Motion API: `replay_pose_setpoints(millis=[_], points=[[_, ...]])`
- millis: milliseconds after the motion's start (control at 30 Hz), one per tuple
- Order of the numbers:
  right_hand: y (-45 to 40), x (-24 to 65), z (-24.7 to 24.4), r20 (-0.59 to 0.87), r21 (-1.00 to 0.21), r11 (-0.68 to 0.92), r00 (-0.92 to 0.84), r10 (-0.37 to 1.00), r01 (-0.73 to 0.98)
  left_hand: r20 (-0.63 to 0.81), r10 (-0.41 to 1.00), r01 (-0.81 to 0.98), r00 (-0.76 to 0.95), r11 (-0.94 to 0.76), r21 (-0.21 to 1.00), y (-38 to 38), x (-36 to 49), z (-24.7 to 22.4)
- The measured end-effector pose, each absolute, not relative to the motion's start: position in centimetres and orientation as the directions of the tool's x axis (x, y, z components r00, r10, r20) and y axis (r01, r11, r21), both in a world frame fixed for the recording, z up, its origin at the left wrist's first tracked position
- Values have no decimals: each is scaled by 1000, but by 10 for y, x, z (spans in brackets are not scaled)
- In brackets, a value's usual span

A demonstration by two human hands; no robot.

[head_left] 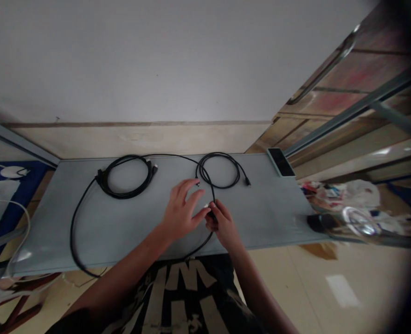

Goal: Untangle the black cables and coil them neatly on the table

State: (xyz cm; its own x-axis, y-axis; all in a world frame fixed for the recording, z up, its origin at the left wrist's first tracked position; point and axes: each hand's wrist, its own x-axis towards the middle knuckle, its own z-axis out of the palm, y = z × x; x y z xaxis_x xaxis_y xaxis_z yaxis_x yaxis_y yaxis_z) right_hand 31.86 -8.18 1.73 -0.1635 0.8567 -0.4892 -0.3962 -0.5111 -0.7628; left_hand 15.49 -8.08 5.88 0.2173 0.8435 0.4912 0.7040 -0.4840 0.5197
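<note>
Along our surface (261,208), black cable (210,188) closed in our right grip (224,227), left grip (181,213) spread open just beside it

Here's a plain white wall (157,60) rising behind the bench (261,218), a beige skirting band (136,139) at its foot, brown panelling (362,69) off the right corner, and cream tiled floor (296,273) below, all under dim, flat light.

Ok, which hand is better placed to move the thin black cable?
The right hand: it seems closed on the thin black cable. The left hand is open, with its fingertips only beside the cable, so it would have to take hold first.
</note>
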Motion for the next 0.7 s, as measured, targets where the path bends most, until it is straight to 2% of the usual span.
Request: replay_pose_setpoints(millis=[67, 133, 267, 367, 533, 700], points=[[-86, 321, 20, -481, -792, -514, -182, 858, -329, 501, 810, 729, 306, -538, 424, -59, 158, 72], [-87, 325, 23, -459, -820, -486, -161, 874, -302, 439, 788, 709, 433, -598, 373, -41, 164, 76], [-86, 335, 25, -393, -838, -346, 27, 919, -421, 248, 774, 682, 583, -632, 369, -32, 174, 67], [-84, 345, 23, -375, -824, -259, 142, 916, -504, 160, 810, 703, 565, -573, 422, -46, 178, 58], [-73, 367, 20, -354, -814, -160, 259, 898, -559, 28, 879, 710, 476, -403, 577, -81, 181, 38], [-60, 377, 22, -315, -793, -138, 204, 927, -594, -11, 895, 729, 446, -356, 585, -107, 185, 7]])
